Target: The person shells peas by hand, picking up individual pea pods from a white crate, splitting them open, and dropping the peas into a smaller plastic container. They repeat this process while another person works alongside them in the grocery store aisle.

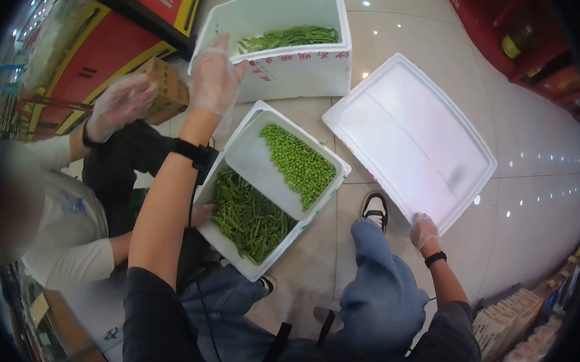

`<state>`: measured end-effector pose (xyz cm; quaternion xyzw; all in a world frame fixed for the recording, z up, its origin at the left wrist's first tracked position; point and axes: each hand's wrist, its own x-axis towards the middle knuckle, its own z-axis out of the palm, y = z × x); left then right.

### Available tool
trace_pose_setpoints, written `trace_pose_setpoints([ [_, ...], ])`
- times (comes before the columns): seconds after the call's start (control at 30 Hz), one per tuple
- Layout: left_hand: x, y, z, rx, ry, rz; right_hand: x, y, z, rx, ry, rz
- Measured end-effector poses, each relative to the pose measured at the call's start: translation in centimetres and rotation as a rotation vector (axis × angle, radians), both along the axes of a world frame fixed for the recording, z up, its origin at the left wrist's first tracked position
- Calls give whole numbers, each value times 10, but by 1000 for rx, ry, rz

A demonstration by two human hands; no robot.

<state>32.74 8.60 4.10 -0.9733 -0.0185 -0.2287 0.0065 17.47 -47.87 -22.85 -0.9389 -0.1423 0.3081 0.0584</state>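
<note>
Currently, right hand (425, 232) is pinching foam lid (410, 139) edge; left hand (214, 78), fingers part-open, is sitting by foam box (297, 74) rim, grip unclear.

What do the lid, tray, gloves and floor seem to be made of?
Lid: probably white foam, matte, judging by its thick, rounded rim.
Tray: likely smooth white plastic, from its thinner walls, though coated foam is possible.
Gloves: thin clear plastic film, wrinkled and see-through.
Floor: glossy tile, probably ceramic or stone, with straight joints and mirrored lights.
</note>
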Motion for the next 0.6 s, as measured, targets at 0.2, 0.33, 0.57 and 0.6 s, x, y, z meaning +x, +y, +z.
trace_pose_setpoints([
  [0.2,-124,-51,122,-300,-67,13,-54,8,-1,20,-23,-6],
  [0.33,-228,-106,188,-522,-148,1,-81,11,-84,114,-17,-87],
  [0.57,-339,-118,200,-949,-136,66,-117,73,-50,255,72,-130],
  [0.6,-347,-116,199,-1051,-110,91,-118,74,-49,253,135,-80],
])
